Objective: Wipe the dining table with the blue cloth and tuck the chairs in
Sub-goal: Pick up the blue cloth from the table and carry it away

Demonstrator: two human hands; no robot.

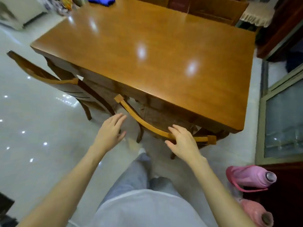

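Note:
A glossy wooden dining table (pixel 147 51) fills the middle of the head view. The blue cloth (pixel 101 0) lies bunched at its far left edge. In front of me a wooden chair (pixel 141 120) is pushed under the near edge, its curved top rail showing. My right hand (pixel 182 141) rests over the right part of that rail with fingers relaxed. My left hand (pixel 111 130) hovers with straight fingers just left of the rail, touching nothing. A second chair (pixel 54 81) stands at the table's left corner, angled outward.
Two pink thermos flasks (pixel 249 177) stand on the floor at the lower right beside a dark cabinet. A glass-fronted door (pixel 282 122) is on the right. A fringed cloth (pixel 257 13) hangs at the far right. Shiny tile floor (pixel 32 128) stretches to the left.

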